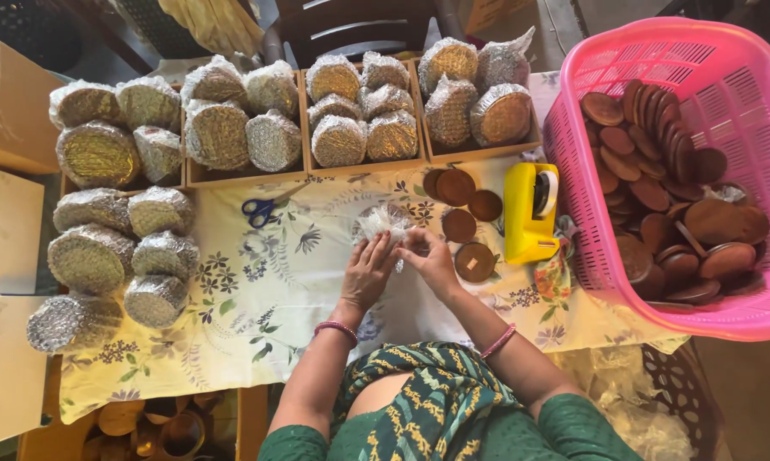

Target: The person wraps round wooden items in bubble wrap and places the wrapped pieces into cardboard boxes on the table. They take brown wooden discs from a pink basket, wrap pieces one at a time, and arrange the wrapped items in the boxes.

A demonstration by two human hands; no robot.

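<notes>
Centrally, clear crinkled wrap (383,224) between left hand (369,273) and right hand (432,260).

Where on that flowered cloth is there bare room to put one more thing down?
The widest free patch of the flowered cloth lies between the scissors, the wrapped bundles at the side and the left hand. A narrow strip runs below the tape dispenser, beside the pink basket. Around the brown discs near the right hand it is crowded.
</notes>
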